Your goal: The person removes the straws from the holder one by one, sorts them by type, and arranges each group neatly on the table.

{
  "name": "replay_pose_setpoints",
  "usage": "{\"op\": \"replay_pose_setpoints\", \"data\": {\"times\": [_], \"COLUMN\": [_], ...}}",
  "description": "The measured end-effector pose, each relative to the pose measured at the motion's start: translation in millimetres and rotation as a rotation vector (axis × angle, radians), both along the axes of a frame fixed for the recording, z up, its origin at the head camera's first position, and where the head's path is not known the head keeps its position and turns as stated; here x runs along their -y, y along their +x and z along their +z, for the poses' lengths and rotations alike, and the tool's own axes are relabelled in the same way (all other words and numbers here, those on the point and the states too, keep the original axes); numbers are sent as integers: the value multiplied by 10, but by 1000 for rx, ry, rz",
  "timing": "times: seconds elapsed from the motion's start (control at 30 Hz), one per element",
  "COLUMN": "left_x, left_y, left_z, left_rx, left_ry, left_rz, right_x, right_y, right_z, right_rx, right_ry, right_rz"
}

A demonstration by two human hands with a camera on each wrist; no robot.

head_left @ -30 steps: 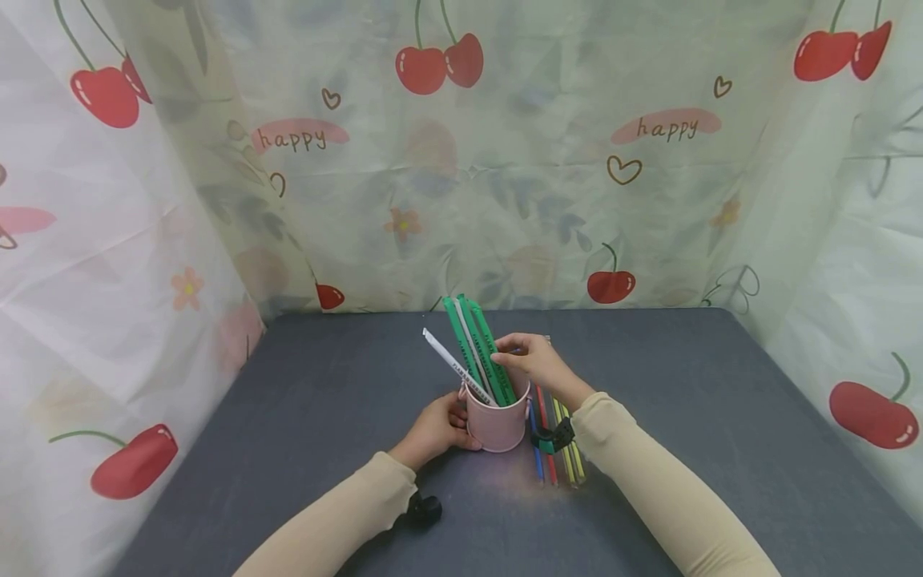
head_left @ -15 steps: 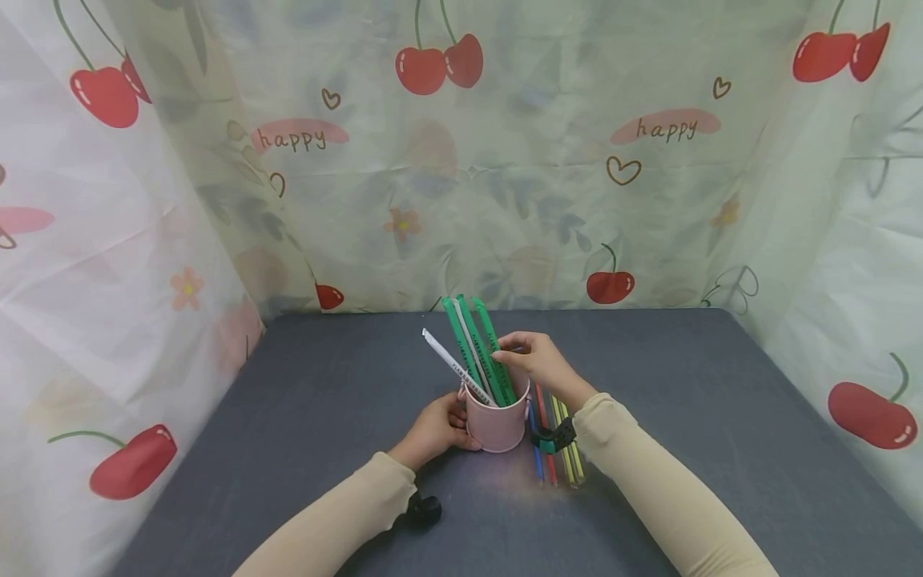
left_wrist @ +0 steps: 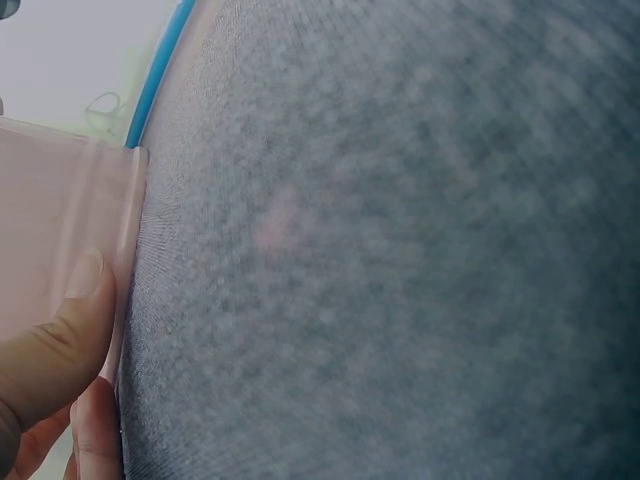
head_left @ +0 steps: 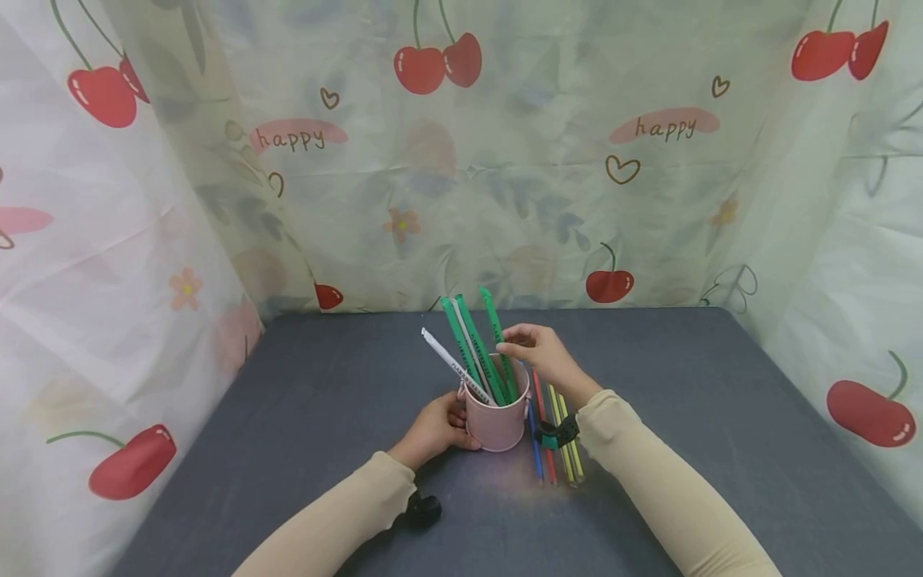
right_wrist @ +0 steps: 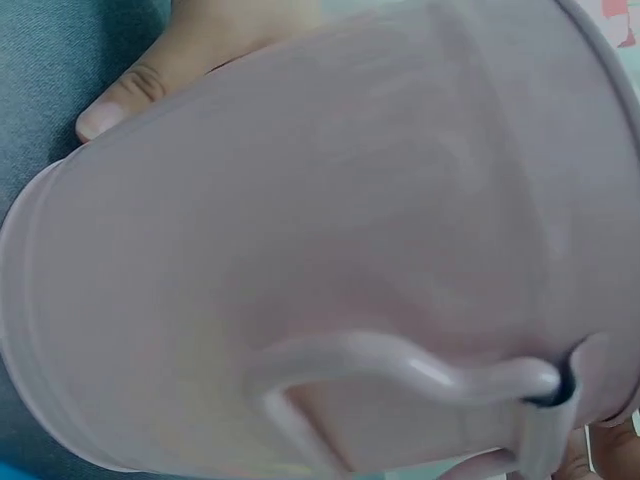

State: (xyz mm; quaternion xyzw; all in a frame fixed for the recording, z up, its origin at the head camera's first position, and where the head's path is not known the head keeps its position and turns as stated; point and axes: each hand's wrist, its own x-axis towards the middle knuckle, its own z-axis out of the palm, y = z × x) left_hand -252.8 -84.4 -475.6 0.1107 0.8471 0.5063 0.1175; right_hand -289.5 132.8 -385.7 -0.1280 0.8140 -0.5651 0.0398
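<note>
A small pink pail (head_left: 496,429) stands upright on the dark table, holding several long green and white sticks with black print. My left hand (head_left: 436,429) grips the pail low on its left side; its thumb (left_wrist: 70,325) presses on the wall in the left wrist view. Above the rim, my right hand (head_left: 541,353) pinches one green stick (head_left: 493,316) between thumb and fingers, its lower end still inside the pail. A white stick (head_left: 456,367) leans out to the left, apart from the upright green sticks (head_left: 469,336). The pail's wire handle (right_wrist: 420,370) hangs in the right wrist view.
Right of the pail lie colored pencils: a blue pencil (head_left: 537,457), a red pencil (head_left: 551,467) and yellow pencils (head_left: 573,457), partly under the right wrist strap (head_left: 558,433). A cherry-print curtain (head_left: 461,200) stands behind and at both sides of the table (head_left: 324,377).
The pinched green stick has come up a little and tipped right, away from the other sticks, as my right hand rose slightly. My left hand and the pail stay put.
</note>
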Motion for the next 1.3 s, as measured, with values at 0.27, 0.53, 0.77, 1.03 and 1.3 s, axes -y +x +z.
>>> {"op": "replay_pose_setpoints", "data": {"times": [0.27, 0.53, 0.77, 1.03, 1.3], "left_x": [-1, -2, -5, -4, -2], "left_y": [1, -4, -1, 2, 2], "left_z": [6, 3, 5, 5, 5], "left_rx": [-6, -6, -5, -3, -8], "left_ry": [-12, -23, -22, -21, -23], "left_rz": [2, 3, 5, 0, -1], "right_x": [-25, -58, -63, -70, -89], "right_y": [-28, -51, -32, -1, 31], "right_z": [44, 101, 137, 202, 303], "right_rx": [-23, -49, -28, -22, -20], "right_ry": [-43, -86, -155, -192, -235], "right_rz": [-13, -10, -32, -70, -76]}}
